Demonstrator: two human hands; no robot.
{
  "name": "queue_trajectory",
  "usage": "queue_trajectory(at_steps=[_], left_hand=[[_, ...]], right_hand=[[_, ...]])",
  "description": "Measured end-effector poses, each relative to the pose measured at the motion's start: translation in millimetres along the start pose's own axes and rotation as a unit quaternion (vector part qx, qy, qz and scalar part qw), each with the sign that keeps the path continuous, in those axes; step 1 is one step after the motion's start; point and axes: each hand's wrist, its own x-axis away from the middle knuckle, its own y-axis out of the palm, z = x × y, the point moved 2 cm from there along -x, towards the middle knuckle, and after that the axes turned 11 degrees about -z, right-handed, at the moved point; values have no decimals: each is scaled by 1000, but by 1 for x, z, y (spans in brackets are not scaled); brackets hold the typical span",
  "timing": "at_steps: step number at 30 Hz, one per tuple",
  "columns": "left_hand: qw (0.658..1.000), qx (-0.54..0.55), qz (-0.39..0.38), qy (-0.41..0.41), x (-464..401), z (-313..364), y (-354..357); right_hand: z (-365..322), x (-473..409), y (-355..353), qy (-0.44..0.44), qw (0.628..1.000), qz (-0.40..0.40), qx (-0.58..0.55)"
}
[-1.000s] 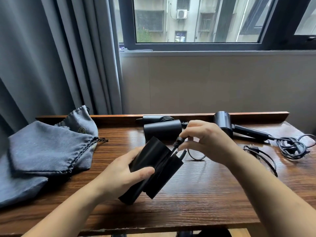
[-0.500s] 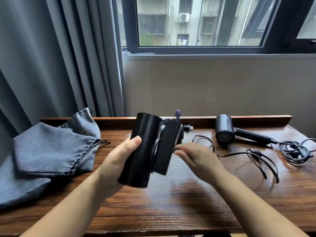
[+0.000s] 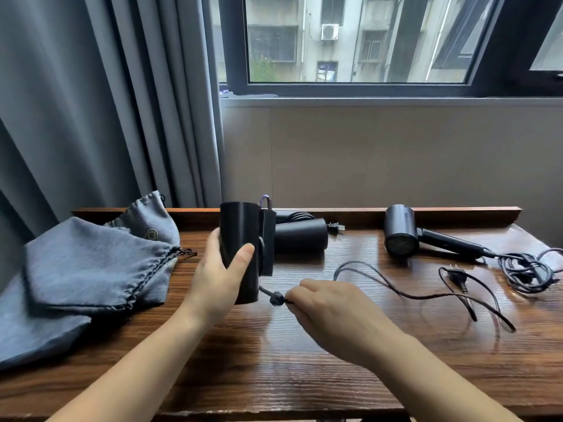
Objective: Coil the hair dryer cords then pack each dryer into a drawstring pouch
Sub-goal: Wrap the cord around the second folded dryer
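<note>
My left hand [image 3: 221,277] grips a black folded hair dryer [image 3: 243,239], held upright above the wooden table [image 3: 304,376]. My right hand [image 3: 332,312] pinches that dryer's cord [image 3: 396,289] close to where it leaves the body; the cord trails loose to the right and ends in a plug [image 3: 457,277] lying on the table. A second black dryer [image 3: 301,237] with its cord coiled lies at the back behind the held one. A third dryer [image 3: 402,231] lies at the back right, its cord [image 3: 527,271] in a loose tangle. Grey drawstring pouches [image 3: 91,266] are piled on the left.
A raised wooden lip [image 3: 457,213] runs along the table's back edge, against the wall under a window. Grey curtains [image 3: 91,102] hang at the back left. The pouch pile spills over the table's left edge.
My left hand has turned the dryer more upright. My right hand has dropped from beside the dryer body and closed on the cord near its base; the cord now lies stretched further right.
</note>
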Motion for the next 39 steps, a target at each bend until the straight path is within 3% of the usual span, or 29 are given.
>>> queue_trajectory(at_steps=[4, 8, 14, 18, 23, 28, 32, 35, 37, 39], left_hand=[[986, -113, -125, 19, 6, 1, 0], [964, -116, -239, 20, 13, 6, 1], [918, 41, -393, -22, 20, 10, -7], [890, 156, -424, -57, 24, 11, -14], [818, 286, -495, -67, 31, 9, -18], [780, 424, -443, -123, 34, 9, -5], [805, 500, -310, -80, 23, 25, 14], [810, 545, -202, -79, 13, 28, 24], [832, 532, -152, -46, 10, 27, 28], [866, 488, -108, -16, 8, 23, 30]], right_hand=[[13, -6, -25, -41, 999, 13, -7], [34, -5, -36, -45, 998, -9, -51], [56, 1, -40, -22, 994, 9, -108], [63, 6, -42, -4, 973, 53, -225], [83, 12, -36, 56, 937, 83, -335], [65, 12, 4, 108, 951, 70, -281], [48, 13, 16, 131, 960, 111, -222], [28, 7, 20, 116, 970, 71, -203], [17, 3, 22, 130, 957, 46, -256], [8, 2, 26, 161, 911, 31, -378]])
